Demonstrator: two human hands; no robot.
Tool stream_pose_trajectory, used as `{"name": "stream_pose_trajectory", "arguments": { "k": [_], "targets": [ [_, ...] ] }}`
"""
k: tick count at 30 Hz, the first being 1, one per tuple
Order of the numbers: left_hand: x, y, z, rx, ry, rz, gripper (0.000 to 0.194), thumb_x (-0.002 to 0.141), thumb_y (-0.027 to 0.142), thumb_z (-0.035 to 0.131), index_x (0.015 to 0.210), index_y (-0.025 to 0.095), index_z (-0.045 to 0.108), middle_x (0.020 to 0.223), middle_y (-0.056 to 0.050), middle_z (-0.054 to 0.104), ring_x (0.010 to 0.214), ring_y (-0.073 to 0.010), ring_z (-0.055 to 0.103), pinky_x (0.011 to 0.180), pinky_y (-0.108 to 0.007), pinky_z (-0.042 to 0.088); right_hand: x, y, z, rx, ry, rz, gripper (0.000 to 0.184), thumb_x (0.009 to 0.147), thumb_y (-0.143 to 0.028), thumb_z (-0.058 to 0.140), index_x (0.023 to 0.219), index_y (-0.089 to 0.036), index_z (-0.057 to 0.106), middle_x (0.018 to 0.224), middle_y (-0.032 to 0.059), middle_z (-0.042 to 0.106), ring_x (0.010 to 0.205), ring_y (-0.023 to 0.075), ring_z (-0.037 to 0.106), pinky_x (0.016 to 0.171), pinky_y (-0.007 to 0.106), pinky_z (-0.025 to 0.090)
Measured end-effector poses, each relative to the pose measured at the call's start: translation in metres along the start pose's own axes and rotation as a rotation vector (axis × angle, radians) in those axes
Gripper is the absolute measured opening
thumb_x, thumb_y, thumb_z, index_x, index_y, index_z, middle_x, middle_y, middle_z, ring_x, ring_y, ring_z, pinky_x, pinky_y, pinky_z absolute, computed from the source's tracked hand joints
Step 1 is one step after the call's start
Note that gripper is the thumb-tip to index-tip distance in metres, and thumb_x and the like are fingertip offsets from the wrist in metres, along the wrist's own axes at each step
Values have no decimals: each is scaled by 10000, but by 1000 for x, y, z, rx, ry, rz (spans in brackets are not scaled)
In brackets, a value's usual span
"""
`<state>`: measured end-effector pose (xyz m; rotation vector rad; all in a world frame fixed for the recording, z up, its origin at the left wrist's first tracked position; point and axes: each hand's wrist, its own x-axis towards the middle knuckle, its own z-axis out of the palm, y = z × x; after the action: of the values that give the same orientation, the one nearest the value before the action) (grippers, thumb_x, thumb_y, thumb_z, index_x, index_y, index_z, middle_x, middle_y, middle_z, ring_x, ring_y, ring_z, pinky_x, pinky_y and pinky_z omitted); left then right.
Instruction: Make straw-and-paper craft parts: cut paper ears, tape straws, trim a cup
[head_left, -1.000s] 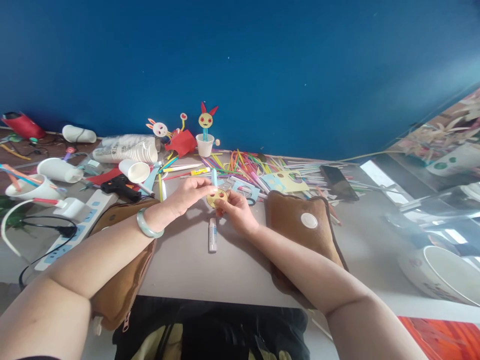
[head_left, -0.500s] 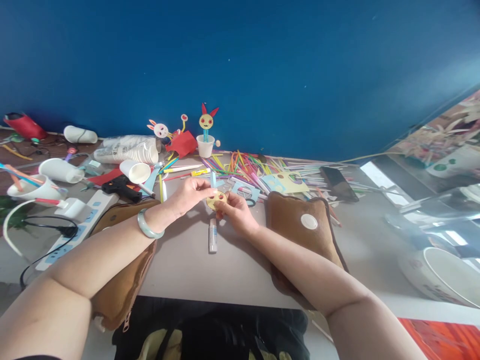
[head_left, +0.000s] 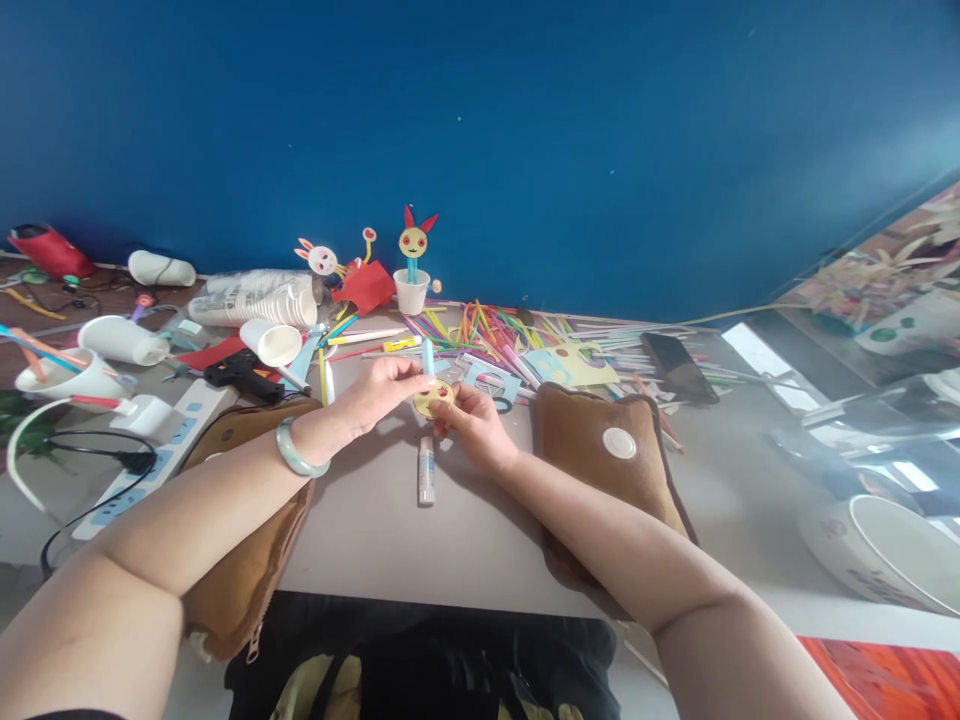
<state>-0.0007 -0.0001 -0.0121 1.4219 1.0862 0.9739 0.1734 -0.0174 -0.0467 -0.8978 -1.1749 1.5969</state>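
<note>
Between my two hands is a round yellow paper face (head_left: 426,405) with red eyes. My right hand (head_left: 480,425) pinches it from the right side, thumb on its front. At the upper edge of the face, my left hand (head_left: 381,395) presses a light blue paper piece (head_left: 428,357) that sticks up. Fingers hide where the two pieces meet. Just below the hands a white glue stick (head_left: 426,472) lies on the grey table (head_left: 360,540). Behind stands a paper cup (head_left: 412,292) bearing a finished-looking yellow face (head_left: 413,242) with red ears.
Colourful sticks (head_left: 487,325) and cut card (head_left: 574,365) lie along the wall. Brown cushioned pads (head_left: 592,470) flank my arms. At left are a glue gun (head_left: 241,378), a power strip (head_left: 180,430) and paper cups (head_left: 274,343); at right, a phone (head_left: 677,367) and a bowl (head_left: 847,560).
</note>
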Motion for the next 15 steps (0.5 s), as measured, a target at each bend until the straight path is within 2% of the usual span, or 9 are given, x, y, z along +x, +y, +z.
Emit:
{"name": "stream_pose_trajectory", "arguments": {
  "k": [6, 15],
  "targets": [
    [-2, 3, -1, 41, -54, 2, 227, 805, 395, 694, 794, 169, 673, 784, -9, 643, 744, -144, 569, 688, -272, 412, 1, 2, -1, -11, 4, -13, 347, 709, -408, 828, 688, -198, 553, 578, -31, 631, 474, 103, 549, 490, 246, 427],
    [-1, 2, -1, -6, -41, 31, 228, 791, 383, 714, 840, 160, 720, 841, -35, 685, 780, -155, 588, 742, -290, 433, 0, 1, 0, -3, -6, -4, 346, 704, -397, 829, 678, -203, 544, 574, -34, 624, 469, 101, 544, 480, 244, 424]
  ]
}}
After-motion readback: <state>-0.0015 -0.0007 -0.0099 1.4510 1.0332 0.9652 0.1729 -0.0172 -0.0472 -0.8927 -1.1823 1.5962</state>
